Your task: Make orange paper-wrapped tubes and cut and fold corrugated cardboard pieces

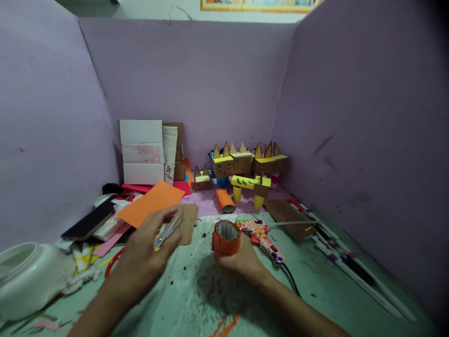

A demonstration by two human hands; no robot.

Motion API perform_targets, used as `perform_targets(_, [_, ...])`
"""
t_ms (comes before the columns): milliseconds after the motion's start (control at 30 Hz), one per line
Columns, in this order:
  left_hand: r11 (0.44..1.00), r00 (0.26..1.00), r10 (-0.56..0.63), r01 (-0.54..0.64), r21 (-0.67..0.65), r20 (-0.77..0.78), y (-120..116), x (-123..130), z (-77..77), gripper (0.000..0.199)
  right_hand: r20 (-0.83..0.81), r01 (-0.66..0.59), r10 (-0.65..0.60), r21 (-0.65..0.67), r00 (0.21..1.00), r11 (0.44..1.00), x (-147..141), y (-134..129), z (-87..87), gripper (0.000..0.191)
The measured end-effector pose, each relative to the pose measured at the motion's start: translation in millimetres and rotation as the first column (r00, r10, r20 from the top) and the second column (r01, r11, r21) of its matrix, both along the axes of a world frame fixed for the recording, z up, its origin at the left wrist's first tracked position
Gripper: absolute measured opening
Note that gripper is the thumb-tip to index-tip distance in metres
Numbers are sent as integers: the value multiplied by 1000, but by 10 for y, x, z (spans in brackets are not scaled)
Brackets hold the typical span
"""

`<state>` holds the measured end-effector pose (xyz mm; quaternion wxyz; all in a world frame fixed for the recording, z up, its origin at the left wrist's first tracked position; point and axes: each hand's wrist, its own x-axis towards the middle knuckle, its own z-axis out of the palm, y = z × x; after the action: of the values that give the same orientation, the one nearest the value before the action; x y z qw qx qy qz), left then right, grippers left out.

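Observation:
My right hand (242, 260) is wrapped round an orange paper-covered tube (227, 244). The tube stands upright, its open end facing up and showing a greyish ridged inside. To the left, my left hand (142, 252) hovers with thumb and fingers apart and nothing gripped. Under and beyond it lies a pair of scissors (170, 232), blades showing between thumb and fingers and a red handle peeking out on the other side. Just right of the tube rests a hot glue gun (261, 236) with a colourful patterned cover, its black cord running toward me.
Cardboard figures (242, 164) with pointed ears stand at the back, near another orange tube (225, 201). Orange paper (152, 201), a cardboard piece (189, 222) and upright cardboard sheets (142, 152) are left. A white pot (38, 276) sits near left; markers (354, 276) line the right wall.

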<state>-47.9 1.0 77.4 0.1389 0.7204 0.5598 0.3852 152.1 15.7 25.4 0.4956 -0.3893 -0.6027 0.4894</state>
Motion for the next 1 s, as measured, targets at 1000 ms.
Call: perform_targets(1000, [879, 913, -330, 389, -275, 240, -182, 638, -543, 31, 112, -182, 186, -46, 976, 982, 285, -220, 96, 41])
